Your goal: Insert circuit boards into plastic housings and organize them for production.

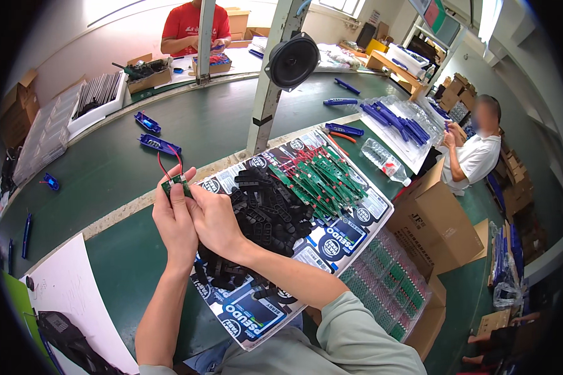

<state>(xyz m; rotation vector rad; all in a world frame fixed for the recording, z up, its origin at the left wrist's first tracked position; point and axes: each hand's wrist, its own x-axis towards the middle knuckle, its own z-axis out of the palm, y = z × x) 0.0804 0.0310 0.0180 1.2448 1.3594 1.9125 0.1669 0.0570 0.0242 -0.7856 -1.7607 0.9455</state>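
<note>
Both of my hands meet left of centre, above the edge of the bench. A small green circuit board is pinched upright between the fingers of my left hand. My right hand is closed against it from the other side, its fingertips partly hidden at the board. Red and dark wires run up from the board toward a blue plastic housing on the green belt. Close by my right hand lies a heap of black plastic parts; beyond it are long green circuit boards with red wires.
A printed cardboard sheet carries both heaps. A metal post with a round black speaker rises ahead. At right are a plastic bottle, blue strips and a cardboard box. Two people work across and to the right.
</note>
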